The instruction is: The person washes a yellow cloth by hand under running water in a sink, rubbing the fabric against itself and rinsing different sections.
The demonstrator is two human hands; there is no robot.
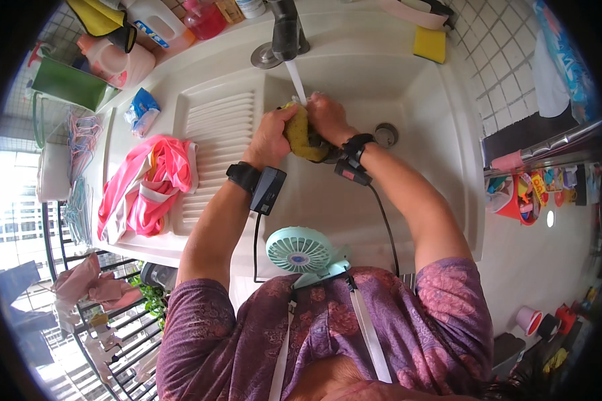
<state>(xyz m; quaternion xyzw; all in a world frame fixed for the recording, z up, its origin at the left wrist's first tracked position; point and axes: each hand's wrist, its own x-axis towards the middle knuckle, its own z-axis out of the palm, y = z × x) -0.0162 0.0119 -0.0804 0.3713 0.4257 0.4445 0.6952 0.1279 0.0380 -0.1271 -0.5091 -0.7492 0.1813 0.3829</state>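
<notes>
Matt, crumpled yellow cloth (298, 139) contrasted with the polished metal of the faucet (285, 41) and drain (386, 135). The pale sink (441, 200) looked smooth with a soft sheen, its washboard (219, 123) hard and ridged. Pink-and-white fabric (150, 180) lay wrinkled; the sponge (429, 45) appeared porous and matt, the jug (122, 61) smooth plastic, the mint fan (298, 251) moulded plastic.

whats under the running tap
Under the tap, a stream of water falls where the left hand and right hand hold a yellow-and-dark cloth. The patch of sink directly beneath the cloth is covered and cannot be seen.
</notes>
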